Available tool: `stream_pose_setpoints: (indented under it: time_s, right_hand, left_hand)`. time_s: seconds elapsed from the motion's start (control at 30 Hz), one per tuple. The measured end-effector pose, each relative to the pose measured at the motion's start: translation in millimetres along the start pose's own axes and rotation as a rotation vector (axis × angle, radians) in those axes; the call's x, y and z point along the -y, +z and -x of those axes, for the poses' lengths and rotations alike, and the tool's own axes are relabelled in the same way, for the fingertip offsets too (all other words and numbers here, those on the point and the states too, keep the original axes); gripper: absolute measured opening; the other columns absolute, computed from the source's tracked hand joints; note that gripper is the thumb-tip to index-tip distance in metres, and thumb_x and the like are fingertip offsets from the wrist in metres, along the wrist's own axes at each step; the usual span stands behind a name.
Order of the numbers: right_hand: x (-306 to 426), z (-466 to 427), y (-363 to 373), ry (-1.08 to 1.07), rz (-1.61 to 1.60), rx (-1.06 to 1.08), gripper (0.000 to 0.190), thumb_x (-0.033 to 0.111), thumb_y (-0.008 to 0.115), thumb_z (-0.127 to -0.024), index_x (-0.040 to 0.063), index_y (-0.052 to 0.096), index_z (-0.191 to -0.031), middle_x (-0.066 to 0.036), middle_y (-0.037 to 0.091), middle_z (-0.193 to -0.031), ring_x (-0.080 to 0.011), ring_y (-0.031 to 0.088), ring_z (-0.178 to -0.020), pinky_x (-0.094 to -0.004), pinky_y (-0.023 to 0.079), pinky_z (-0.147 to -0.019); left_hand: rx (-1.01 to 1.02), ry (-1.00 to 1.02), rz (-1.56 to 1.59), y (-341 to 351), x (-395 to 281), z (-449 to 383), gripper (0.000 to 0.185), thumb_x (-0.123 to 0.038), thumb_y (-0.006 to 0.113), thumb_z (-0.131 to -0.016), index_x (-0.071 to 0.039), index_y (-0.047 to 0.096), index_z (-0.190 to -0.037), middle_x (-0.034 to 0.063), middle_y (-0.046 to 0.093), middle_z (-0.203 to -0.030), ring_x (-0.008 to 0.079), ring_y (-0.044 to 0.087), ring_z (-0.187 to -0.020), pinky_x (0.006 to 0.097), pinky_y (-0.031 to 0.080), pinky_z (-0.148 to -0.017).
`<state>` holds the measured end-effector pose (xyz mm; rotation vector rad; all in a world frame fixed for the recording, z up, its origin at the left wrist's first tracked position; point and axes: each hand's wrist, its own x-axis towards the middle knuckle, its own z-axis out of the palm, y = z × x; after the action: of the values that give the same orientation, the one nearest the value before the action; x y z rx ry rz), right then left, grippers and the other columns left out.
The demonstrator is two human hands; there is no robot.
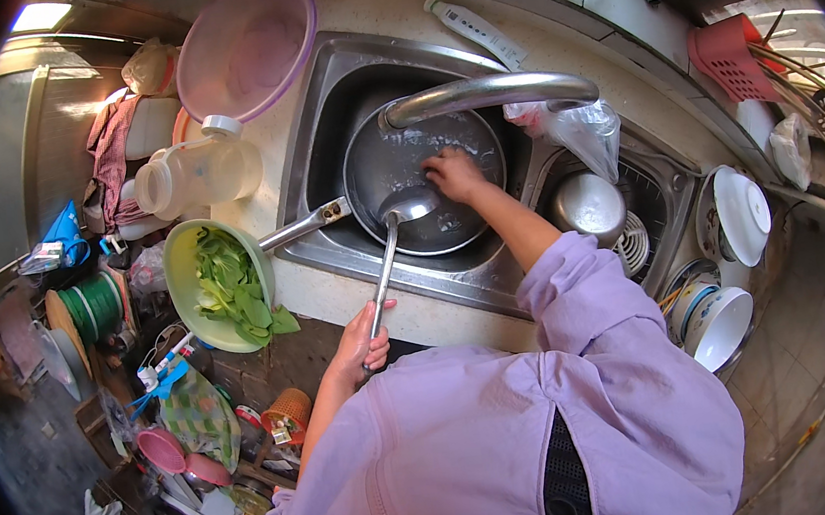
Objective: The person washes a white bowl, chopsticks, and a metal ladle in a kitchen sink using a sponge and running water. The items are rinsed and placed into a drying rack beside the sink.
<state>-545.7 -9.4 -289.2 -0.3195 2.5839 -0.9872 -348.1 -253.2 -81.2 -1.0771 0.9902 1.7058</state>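
Note:
A dark frying pan [403, 164] with a metal handle sits in the larger basin of the stainless steel sink [396, 248], under the curved faucet [493, 91]. My left hand [365, 342] grips the long handle of a metal ladle [414, 204], whose bowl is inside the pan. Over the pan's wet inner surface is my right hand [456, 174], fingers bent; whether it holds something small, I cannot tell. Water and some whitish bits show in the pan.
Left of the sink stand a green bowl of leafy greens [231, 288], a plastic jug [204, 174] and a purple basin [247, 48]. The smaller basin holds a metal pot [588, 205]. White bowls [721, 327] stand at right; a plastic bag [584, 130] lies by the faucet.

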Motion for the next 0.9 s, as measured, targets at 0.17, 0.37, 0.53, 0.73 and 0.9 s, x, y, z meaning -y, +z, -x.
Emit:
stream_pose_setpoints:
  time_s: [0.17, 0.37, 0.53, 0.73, 0.9]
  right_hand:
    - [-11, 6, 0, 0.318, -0.289, -0.348, 0.029, 0.023, 0.064, -0.092, 0.012, 0.068, -0.118, -0.017, 0.064, -0.115, -0.0350, 0.061, -0.107, -0.0419, 0.048, -0.095]
    - [71, 56, -28, -0.094, -0.543, -0.275, 0.031, 0.021, 0.066, -0.090, 0.011, 0.067, -0.120, -0.016, 0.065, -0.117, -0.0335, 0.061, -0.111, -0.0403, 0.046, -0.099]
    - [44, 53, 4, 0.119, -0.571, -0.233, 0.028, 0.020, 0.065, -0.091, 0.011, 0.069, -0.117, -0.016, 0.065, -0.112, -0.0318, 0.062, -0.106, -0.0377, 0.048, -0.092]
    - [79, 63, -16, -0.096, -0.579, -0.285, 0.028, 0.019, 0.067, -0.090, 0.008, 0.069, -0.115, -0.015, 0.065, -0.112, -0.0309, 0.062, -0.107, -0.0370, 0.048, -0.093]
    - [63, 54, -2, 0.171, -0.715, -0.233, 0.029, 0.021, 0.065, -0.093, 0.009, 0.068, -0.118, -0.015, 0.064, -0.114, -0.0322, 0.062, -0.107, -0.0374, 0.048, -0.093]
  left_hand:
    - [0.090, -0.017, 0.081, -8, 3, 0, 0.053, -0.053, 0.038, -0.104, -0.011, 0.048, -0.135, -0.0064, 0.030, -0.053, 0.0036, 0.025, -0.036, 0.0213, 0.023, -0.033]
    - [0.104, -0.032, 0.121, -13, 7, 0, 0.054, -0.053, 0.038, -0.104, -0.011, 0.048, -0.135, -0.0064, 0.029, -0.052, 0.0034, 0.025, -0.035, 0.0209, 0.024, -0.033]
    - [0.153, -0.092, 0.053, -13, -3, 0, 0.055, -0.054, 0.037, -0.104, -0.012, 0.047, -0.137, -0.0061, 0.030, -0.052, 0.0034, 0.025, -0.035, 0.0211, 0.023, -0.032]
    - [0.184, -0.100, 0.154, -25, 11, -5, 0.057, -0.055, 0.037, -0.103, -0.012, 0.046, -0.139, -0.0058, 0.030, -0.051, 0.0035, 0.026, -0.034, 0.0212, 0.023, -0.032]
    - [0.169, -0.090, 0.142, -22, 11, -8, 0.058, -0.056, 0.036, -0.103, -0.011, 0.046, -0.138, -0.0057, 0.030, -0.051, 0.0036, 0.026, -0.034, 0.0216, 0.024, -0.032]
